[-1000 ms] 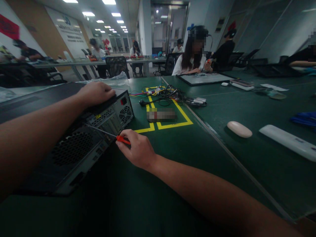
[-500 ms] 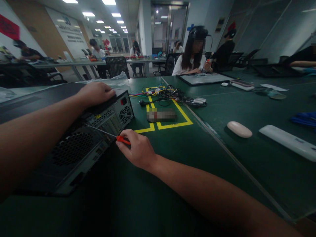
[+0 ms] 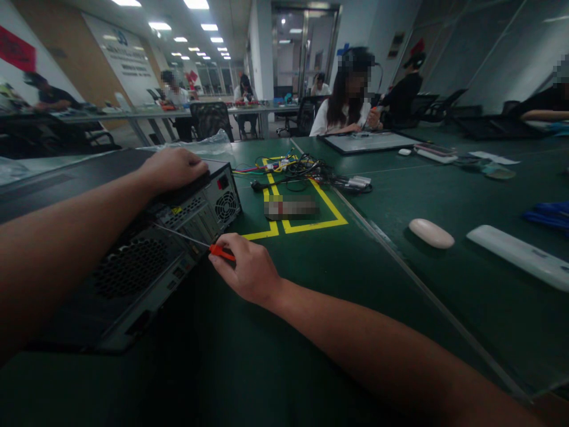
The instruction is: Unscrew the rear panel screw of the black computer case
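A black and grey computer case [image 3: 133, 320] lies on its side at the left, its rear panel with fan grilles and ports turned toward me. On its top face, near the rear edge, my left hand [image 3: 175, 168] presses down with bent fingers, holding the case. My right hand [image 3: 246, 267] pinches the orange handle of a screwdriver [image 3: 221, 252] in front of the rear panel. The thin metal shaft runs left across that panel. Its tip sits near the panel below my left forearm, and I cannot tell whether it is in a screw.
Behind the case's right end lies a tangle of cables [image 3: 306, 169] over yellow tape [image 3: 315, 226]. A blurred-out object [image 3: 291, 208] is by the tape. Farther right are a pinkish mouse [image 3: 431, 233] and a long white device [image 3: 518, 255]. A person [image 3: 342, 112] sits across the table.
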The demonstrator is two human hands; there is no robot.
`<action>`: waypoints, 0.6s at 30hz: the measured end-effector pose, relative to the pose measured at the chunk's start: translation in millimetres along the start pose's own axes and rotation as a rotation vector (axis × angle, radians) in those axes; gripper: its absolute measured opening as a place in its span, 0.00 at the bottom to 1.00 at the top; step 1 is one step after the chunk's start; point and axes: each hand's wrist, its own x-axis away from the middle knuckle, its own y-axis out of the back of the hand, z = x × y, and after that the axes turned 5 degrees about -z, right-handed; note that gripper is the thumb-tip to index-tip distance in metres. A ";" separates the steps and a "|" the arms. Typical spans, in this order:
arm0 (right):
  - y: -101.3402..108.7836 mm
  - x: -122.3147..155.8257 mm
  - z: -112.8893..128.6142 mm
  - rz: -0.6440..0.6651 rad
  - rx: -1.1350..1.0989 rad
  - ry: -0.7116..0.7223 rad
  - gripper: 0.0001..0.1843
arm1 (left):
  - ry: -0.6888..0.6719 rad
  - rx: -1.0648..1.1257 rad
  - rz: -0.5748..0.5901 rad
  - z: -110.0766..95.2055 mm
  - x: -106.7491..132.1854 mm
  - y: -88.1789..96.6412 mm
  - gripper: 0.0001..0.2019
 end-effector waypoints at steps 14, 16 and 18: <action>-0.6 0.3 -0.4 -0.013 0.011 0.011 0.12 | -0.012 0.000 -0.005 0.6 -0.2 -0.4 0.31; -0.9 0.4 -0.6 -0.012 0.016 0.005 0.12 | -0.009 0.006 -0.007 1.8 -0.7 -1.5 0.31; -1.4 0.4 -0.7 -0.006 0.019 -0.002 0.13 | -0.007 0.008 -0.007 2.6 -0.9 -2.2 0.31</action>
